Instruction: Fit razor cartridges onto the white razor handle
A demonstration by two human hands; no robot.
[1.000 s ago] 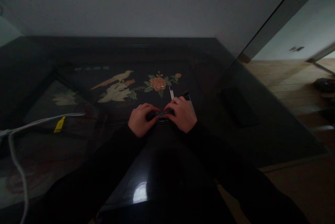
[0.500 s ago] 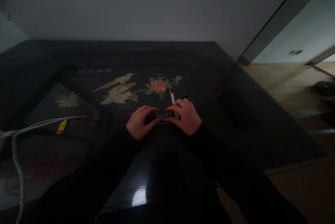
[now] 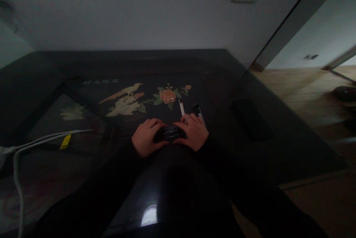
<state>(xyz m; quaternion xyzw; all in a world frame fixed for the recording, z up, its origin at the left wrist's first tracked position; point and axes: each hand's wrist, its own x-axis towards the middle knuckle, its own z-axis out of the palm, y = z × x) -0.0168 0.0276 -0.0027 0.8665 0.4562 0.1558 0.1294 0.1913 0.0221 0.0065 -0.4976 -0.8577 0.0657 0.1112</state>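
Tabletop point(image 3: 292, 141) dark, smooth and glossy, throwing back a patch of light near its front edge. Floral picture point(image 3: 167, 96): coral petals, green leaves, pale bird on black. White cable point(image 3: 19, 178), rounded and bending, with a flat yellow tag point(image 3: 66, 141). By the fingers, a slim pale strip point(image 3: 181, 108), dark at its tip. Small dark block point(image 3: 171, 133): blackish, its face streaked with bright glints, finer detail lost in gloom. It sits between both hands, left hand point(image 3: 147, 138) and right hand point(image 3: 194, 133) each gripping one end, thumb against fingers.
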